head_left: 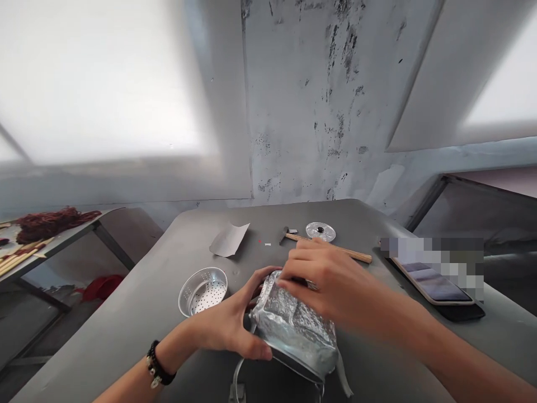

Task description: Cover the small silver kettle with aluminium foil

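Observation:
A silvery, crinkled foil-lined bag lies tilted at the near middle of the table. My left hand is wrapped round its left end, with the thumb along the near edge. My right hand is closed at the bag's far upper side, its fingertips on or in the foil; whether they pinch it is hidden. A perforated metal strainer bowl stands left of my left hand. Beyond my right hand lie a hammer with a wooden handle and a round clear lid with a dark knob.
Farther back on the grey table is a curled sheet of paper. At the right, a phone rests on a dark object. Another table at the left holds reddish-brown strands and sticks. A stained wall stands behind.

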{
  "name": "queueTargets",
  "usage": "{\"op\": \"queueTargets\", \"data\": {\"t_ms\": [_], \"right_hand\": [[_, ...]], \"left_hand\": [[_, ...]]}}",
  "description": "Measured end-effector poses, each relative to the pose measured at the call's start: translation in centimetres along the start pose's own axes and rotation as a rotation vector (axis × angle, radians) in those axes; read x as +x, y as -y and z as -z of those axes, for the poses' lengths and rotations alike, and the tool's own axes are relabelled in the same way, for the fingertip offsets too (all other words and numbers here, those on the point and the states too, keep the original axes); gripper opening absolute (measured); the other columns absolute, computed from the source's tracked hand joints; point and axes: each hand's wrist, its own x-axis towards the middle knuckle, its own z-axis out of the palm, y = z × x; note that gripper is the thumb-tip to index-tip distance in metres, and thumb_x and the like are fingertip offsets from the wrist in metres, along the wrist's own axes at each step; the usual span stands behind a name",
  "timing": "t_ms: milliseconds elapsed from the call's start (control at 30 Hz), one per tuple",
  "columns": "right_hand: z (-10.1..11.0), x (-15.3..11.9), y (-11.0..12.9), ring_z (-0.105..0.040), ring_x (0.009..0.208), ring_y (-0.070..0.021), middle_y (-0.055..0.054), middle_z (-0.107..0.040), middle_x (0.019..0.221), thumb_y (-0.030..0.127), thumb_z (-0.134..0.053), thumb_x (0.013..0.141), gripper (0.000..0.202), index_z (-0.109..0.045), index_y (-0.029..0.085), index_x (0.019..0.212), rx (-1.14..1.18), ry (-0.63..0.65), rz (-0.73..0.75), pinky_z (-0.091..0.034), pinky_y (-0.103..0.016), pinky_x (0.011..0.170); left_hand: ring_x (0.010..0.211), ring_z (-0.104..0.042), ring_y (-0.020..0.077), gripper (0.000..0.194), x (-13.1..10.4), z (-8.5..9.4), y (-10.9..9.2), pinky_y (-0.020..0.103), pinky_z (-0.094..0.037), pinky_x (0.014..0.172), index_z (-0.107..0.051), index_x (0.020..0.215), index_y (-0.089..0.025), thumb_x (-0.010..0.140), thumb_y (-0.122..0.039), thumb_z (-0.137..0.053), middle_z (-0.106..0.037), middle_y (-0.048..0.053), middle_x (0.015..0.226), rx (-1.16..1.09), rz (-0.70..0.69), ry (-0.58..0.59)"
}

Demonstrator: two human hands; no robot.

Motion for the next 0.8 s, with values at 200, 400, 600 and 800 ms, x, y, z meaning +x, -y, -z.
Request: {"op": "queueTargets", "data": {"t_ms": [200,400,600,800], "right_hand": [[0.0,0.0,-0.5,-0.064,0.083,-0.0161,0.001,-0.073,0.084,0.026,-0.072,0.101,0.016,-0.075,0.021,0.087,0.146,0.072,0.091,-0.043,-0.031,0.083],[0.1,-0.1,-0.5,-0.063,0.083,-0.0168,0.000,-0.070,0.079,0.022,-0.072,0.099,0.018,-0.075,0.019,0.081,0.146,0.107,0.046,-0.044,-0.030,0.078],[3.4,-1.1,-1.5,-0.062,0.081,-0.0153,-0.002,-0.069,0.095,0.043,-0.072,0.100,0.021,-0.082,0.026,0.097,0.390,0.021,-0.084,-0.047,-0.030,0.072],[4.9,-0.8,-5.2,-0.067,0.095,-0.0218,-0.007,-0.073,0.123,0.058,-0.074,0.093,0.032,-0.082,0.027,0.092,0.662,-0.278,-0.352,-0.056,-0.036,0.080]], "left_hand": [[0.144,-0.049,0.0368,0.124,0.0,0.2,0.1,0.055,-0.038,0.123,-0.014,0.166,-0.037,0.069,-0.036,-0.091,-0.042,0.009,0.165,0.032,-0.040,0.041],[0.151,-0.042,0.0385,0.123,0.0,0.2,0.0,0.056,-0.034,0.125,-0.011,0.168,-0.038,0.073,-0.044,-0.089,-0.040,0.009,0.166,0.023,-0.028,0.032],[0.157,-0.031,0.0398,0.114,-0.1,0.4,0.6,0.058,-0.027,0.128,-0.013,0.166,-0.039,0.079,-0.052,-0.086,-0.035,0.007,0.170,0.000,-0.035,0.004],[0.158,-0.032,0.0385,0.109,-0.2,0.3,0.7,0.057,-0.025,0.128,-0.017,0.166,-0.038,0.082,-0.058,-0.083,-0.028,0.010,0.174,-0.043,-0.074,-0.011]]}}
